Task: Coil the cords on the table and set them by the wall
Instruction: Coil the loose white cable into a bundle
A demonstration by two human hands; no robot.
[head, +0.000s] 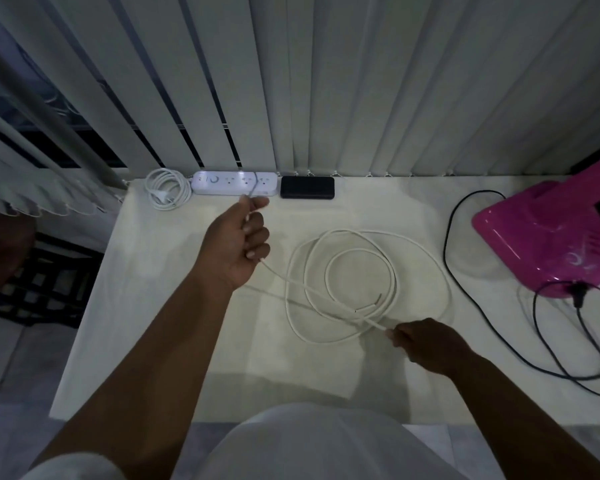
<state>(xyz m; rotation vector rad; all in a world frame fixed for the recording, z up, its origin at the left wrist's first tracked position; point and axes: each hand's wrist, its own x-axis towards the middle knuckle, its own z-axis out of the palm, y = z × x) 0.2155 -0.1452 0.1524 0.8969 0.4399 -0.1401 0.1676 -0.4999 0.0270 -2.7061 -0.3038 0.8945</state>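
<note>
1. My left hand point(238, 242) has its grip curled round a thin white cord point(343, 292), held up above the pale tabletop point(160, 306).
2. My right hand point(426, 341) pinches the same cord near the tabletop's front; the stretch between my hands runs straight.
3. The rest lies in loose loops at mid-tabletop.
4. A coiled white cable with plug point(167, 190) sits by the vertical blinds point(361, 81), touching a white power strip point(234, 183).
5. A black cord point(465, 282) trails beside a pink plastic device point(551, 237).
</note>
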